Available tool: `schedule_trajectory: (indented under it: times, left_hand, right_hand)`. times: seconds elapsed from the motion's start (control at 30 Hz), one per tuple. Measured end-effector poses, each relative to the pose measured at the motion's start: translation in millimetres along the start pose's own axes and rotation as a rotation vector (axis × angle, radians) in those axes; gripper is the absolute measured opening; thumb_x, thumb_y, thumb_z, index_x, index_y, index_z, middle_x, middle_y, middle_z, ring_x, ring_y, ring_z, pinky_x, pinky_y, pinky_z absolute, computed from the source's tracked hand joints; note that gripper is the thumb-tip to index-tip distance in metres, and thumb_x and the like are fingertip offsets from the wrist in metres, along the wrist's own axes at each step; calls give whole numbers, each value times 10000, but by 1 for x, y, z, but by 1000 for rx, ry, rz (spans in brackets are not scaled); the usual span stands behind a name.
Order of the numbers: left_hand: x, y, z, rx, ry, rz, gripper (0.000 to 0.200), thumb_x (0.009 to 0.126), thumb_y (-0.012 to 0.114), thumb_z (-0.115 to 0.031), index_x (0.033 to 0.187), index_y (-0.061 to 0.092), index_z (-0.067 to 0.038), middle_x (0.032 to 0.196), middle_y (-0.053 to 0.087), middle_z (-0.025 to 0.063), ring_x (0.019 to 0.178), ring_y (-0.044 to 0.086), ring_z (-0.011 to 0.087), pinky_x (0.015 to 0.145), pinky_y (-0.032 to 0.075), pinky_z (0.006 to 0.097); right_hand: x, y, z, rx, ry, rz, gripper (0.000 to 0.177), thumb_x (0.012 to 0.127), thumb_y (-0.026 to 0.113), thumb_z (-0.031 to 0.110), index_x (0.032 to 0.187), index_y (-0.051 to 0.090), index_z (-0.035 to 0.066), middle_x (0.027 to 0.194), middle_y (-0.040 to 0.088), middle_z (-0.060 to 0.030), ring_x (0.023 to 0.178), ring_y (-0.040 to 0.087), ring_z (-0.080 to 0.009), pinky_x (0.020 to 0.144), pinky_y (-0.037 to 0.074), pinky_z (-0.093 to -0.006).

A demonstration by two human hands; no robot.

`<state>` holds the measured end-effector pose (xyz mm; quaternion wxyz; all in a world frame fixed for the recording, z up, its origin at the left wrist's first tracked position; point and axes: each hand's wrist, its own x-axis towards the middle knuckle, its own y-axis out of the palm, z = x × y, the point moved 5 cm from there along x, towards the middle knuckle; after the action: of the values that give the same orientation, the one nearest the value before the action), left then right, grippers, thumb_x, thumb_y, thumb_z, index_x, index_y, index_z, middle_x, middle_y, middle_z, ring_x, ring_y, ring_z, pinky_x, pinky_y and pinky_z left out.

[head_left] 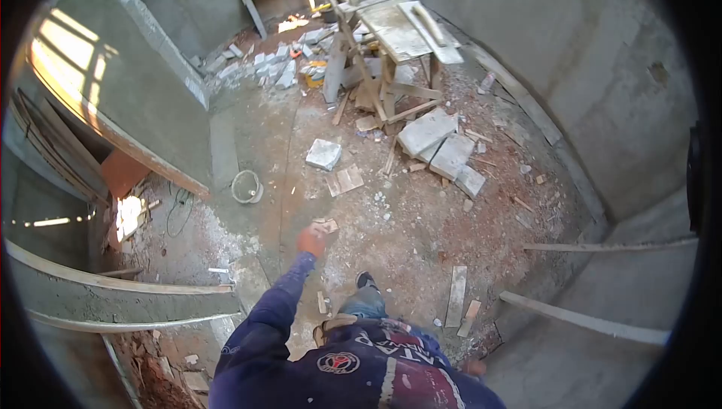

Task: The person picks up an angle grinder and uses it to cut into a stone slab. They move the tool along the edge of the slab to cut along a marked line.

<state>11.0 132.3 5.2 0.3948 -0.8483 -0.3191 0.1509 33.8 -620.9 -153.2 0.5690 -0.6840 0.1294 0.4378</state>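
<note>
My left hand [312, 240] reaches out in front of me at the end of a dark blue sleeve. Its fingers are closed on a small, flat, pale piece [328, 225]; I cannot make out whether it is wood or broken block. Beyond it on the dirty floor lie a flat tan slab [345, 181] and a white block [324, 154]. A round bucket [247, 187] stands to the left of these. Low beside my body, my right hand [475, 368] shows only in part, and its fingers cannot be made out.
A rough wooden trestle [391, 29] with boards on top stands ahead. Large blocks [432, 134] lie in front of it, and rubble [282, 63] covers the far floor. Wood strips [456, 296] lie at right. A timber-edged wall [120, 307] juts in from the left.
</note>
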Motion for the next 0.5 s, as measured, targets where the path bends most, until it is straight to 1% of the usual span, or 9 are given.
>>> schedule_trajectory:
  times: [0.07, 0.1, 0.13, 0.17, 0.23, 0.33, 0.4, 0.47, 0.5]
  left_hand:
    - [-23, -2, 12, -81, -202, -16, 82, 933, 643, -164, 969, 690, -107, 850, 726, 21, 793, 677, 191, 685, 534, 371]
    - [-19, -9, 12, -334, -325, -44, 74, 936, 640, -153, 974, 676, -101, 828, 697, 21, 788, 667, 182, 684, 544, 384]
    - [-13, -18, 10, -582, -437, -69, 67, 939, 636, -141, 979, 662, -94, 806, 668, 21, 783, 658, 173, 682, 553, 396]
    - [-3, -37, -1, -581, -444, -64, 67, 939, 636, -141, 979, 662, -94, 806, 668, 21, 783, 658, 173, 682, 553, 396]
    - [24, -82, -32, -1327, -519, -262, 130, 965, 621, -217, 1010, 637, -95, 773, 603, 12, 771, 639, 187, 792, 562, 492]
    - [73, -198, -103, -1887, -37, -194, 289, 983, 604, -389, 1043, 611, -106, 894, 628, 31, 847, 660, 230, 1016, 440, 682]
    - [89, -280, -152, -2107, 255, -105, 405, 1001, 524, -498, 993, 585, -98, 935, 615, 2, 959, 654, 212, 1109, 330, 713]
    - [105, -352, -207, -2144, 599, -9, 226, 942, 542, -261, 824, 554, -69, 708, 572, 43, 600, 644, 237, 806, 586, 619]
    - [115, -379, -226, -2143, 619, 55, 163, 875, 539, -136, 736, 529, -52, 619, 526, 52, 437, 551, 219, 527, 562, 448]
  right_hand:
    - [-12, -141, 44, 282, -300, -373, 275, 954, 560, 218, 1169, 633, 63, 881, 682, -81, 780, 679, -303, 649, 533, -481]
    - [71, -122, 26, 1114, -236, 40, 271, 954, 577, 253, 1133, 635, 57, 867, 672, -75, 762, 666, -283, 649, 542, -466]
    - [146, -101, 7, 1904, 117, 315, 279, 954, 595, 288, 1096, 637, 51, 853, 661, -70, 745, 653, -263, 650, 550, -450]
    - [143, -195, 63, 1428, 221, -61, 316, 967, 587, 341, 1063, 651, 46, 945, 672, -110, 820, 671, -263, 641, 562, -452]
    - [184, -310, 140, 1110, -20, -244, 247, 1007, 579, 304, 1042, 642, 68, 939, 684, -67, 804, 669, -172, 622, 561, -328]
    - [203, -446, 250, 1171, -200, -295, 140, 1001, 589, 223, 1010, 632, 90, 881, 659, -15, 771, 655, -132, 626, 534, -290]
    - [231, -497, 307, 1150, -224, -231, 118, 991, 592, 197, 1016, 632, 90, 882, 658, -14, 781, 659, -136, 628, 529, -290]
    - [262, -518, 348, 1070, -217, -144, 113, 978, 595, 180, 1039, 631, 92, 909, 666, -18, 796, 664, -147, 636, 534, -303]
    - [285, -528, 368, 1028, -216, -105, 120, 972, 594, 170, 1056, 629, 93, 928, 670, -22, 802, 666, -154, 641, 538, -312]
